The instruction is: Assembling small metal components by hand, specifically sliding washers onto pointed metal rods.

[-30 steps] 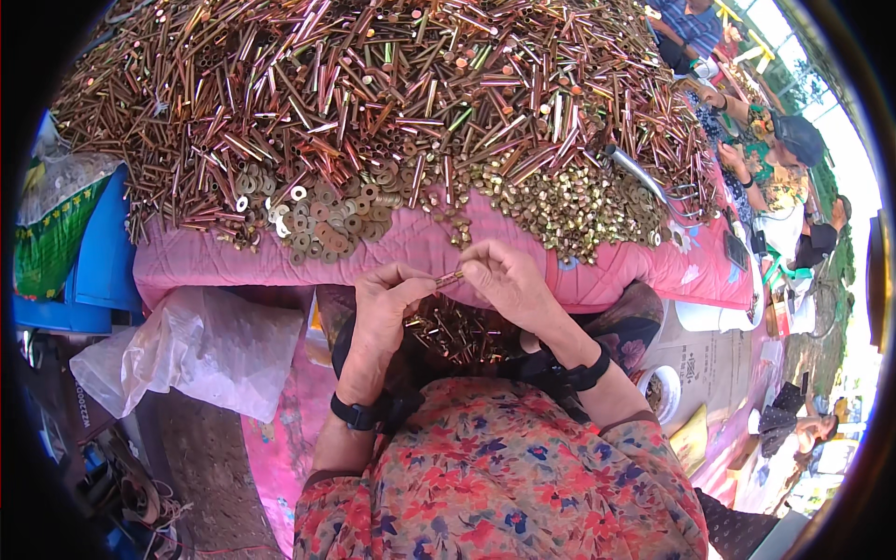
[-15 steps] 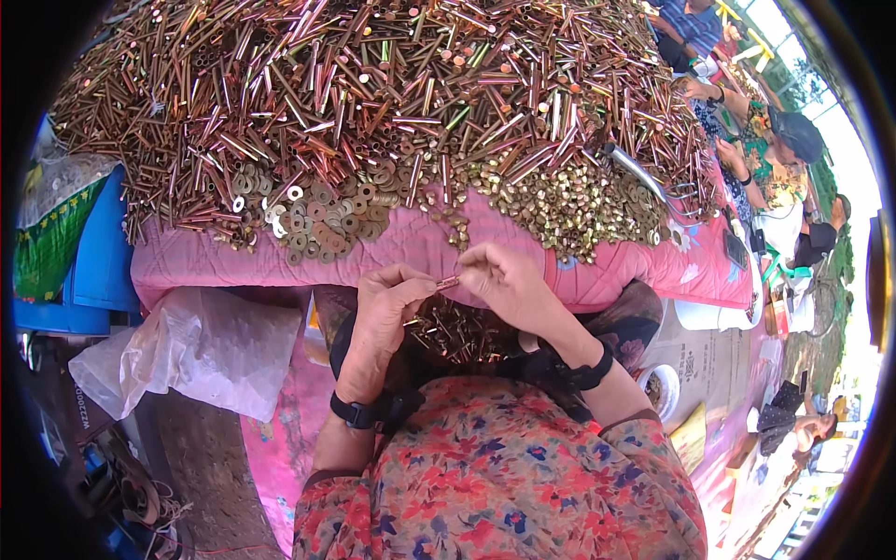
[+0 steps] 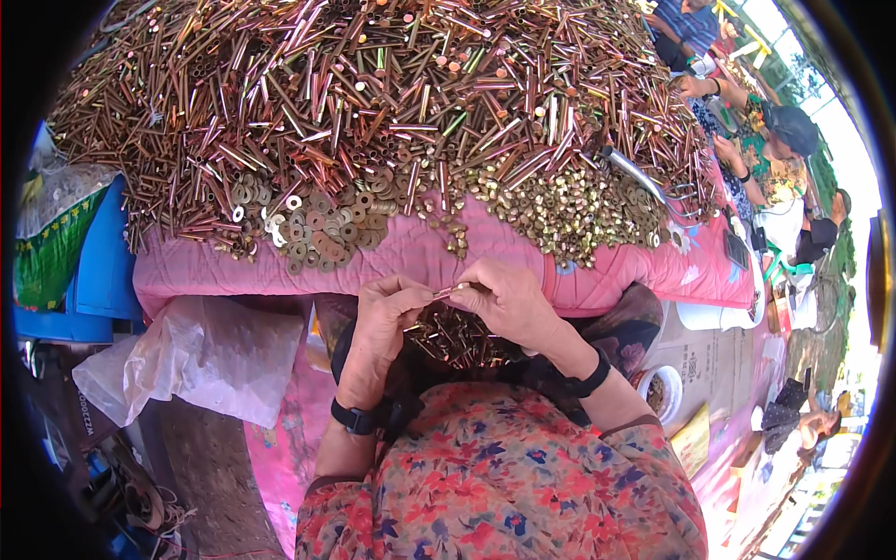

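Note:
Above my lap, at the front edge of the pink quilted cover, my left hand (image 3: 381, 317) is closed in a pinch on one end of a slim copper-coloured expansion bolt (image 3: 442, 293). My right hand (image 3: 509, 303) pinches the bolt's other end, where a small bright spot shows between the fingers, too small to name. Under my hands, several similar bolts (image 3: 457, 341) lie together in my lap. Past my fingertips sit a heap of brassy nuts (image 3: 569, 210) and, left of it, a pile of flat washers (image 3: 322, 224).
A large mound of metal bolts and sleeves (image 3: 373, 103) covers the far table. A curved metal tool (image 3: 639, 173) lies at its right. Clear plastic sheeting (image 3: 205, 359) hangs at left, near a blue bin (image 3: 98, 252). Another person (image 3: 784, 140) works at right; a white bucket (image 3: 658, 392) stands below.
My right hand's fingers have come down and closed around the bolt's right end. The bolt sits slightly lower and flatter. My left hand keeps its pinch.

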Motion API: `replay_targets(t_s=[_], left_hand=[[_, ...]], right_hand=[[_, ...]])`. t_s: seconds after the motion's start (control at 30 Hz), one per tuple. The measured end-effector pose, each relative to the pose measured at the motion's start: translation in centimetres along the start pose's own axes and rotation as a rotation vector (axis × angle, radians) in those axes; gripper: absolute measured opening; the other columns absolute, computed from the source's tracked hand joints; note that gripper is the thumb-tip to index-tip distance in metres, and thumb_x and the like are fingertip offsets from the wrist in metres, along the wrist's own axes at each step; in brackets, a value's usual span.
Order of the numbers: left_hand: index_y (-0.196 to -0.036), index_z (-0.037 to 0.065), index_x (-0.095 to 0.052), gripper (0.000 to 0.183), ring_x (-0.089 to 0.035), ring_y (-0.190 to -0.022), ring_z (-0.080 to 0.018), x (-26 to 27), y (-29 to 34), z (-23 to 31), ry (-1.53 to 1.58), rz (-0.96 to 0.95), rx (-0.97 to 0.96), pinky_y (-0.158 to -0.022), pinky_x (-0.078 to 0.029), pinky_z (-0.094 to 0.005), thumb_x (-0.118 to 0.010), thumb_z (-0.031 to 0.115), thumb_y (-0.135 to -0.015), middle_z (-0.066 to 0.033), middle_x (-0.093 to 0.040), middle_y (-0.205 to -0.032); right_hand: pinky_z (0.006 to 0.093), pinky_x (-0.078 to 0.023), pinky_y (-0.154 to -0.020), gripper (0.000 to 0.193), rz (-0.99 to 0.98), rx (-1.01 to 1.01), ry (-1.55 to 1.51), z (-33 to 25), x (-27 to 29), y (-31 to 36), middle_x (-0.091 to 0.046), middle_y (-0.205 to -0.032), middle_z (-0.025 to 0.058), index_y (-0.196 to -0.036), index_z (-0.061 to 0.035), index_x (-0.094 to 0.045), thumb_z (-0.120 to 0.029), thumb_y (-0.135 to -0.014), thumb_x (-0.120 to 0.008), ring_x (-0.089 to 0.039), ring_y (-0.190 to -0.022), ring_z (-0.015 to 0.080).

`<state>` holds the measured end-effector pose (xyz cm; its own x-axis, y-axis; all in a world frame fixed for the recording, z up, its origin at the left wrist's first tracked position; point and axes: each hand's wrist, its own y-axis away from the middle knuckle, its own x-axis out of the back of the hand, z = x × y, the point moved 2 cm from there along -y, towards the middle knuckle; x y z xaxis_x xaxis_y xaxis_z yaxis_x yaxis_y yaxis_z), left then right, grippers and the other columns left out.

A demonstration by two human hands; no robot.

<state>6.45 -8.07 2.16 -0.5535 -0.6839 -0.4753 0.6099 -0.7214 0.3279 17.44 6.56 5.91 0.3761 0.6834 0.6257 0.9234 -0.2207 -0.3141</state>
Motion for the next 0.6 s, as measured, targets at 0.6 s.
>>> replay_targets(t_s=[0.6], left_hand=[[-0.083, 0.004, -0.069, 0.017, -0.063, -0.065, -0.0192, -4.7, -10.0, 4.3, -0.961, -0.14, -0.523, -0.061, -0.048, -0.0309, -0.068, 0.017, -0.071, -0.013, -0.065, -0.071]], right_hand=[[0.0384, -0.041, -0.049, 0.019, 0.254, -0.208, 0.085, 5.9, -1.2, -1.6, -0.057, -0.061, 0.0143, -0.082, -0.0042, -0.059, -0.022, -0.082, -0.063, -0.056, -0.055, 0.0298]])
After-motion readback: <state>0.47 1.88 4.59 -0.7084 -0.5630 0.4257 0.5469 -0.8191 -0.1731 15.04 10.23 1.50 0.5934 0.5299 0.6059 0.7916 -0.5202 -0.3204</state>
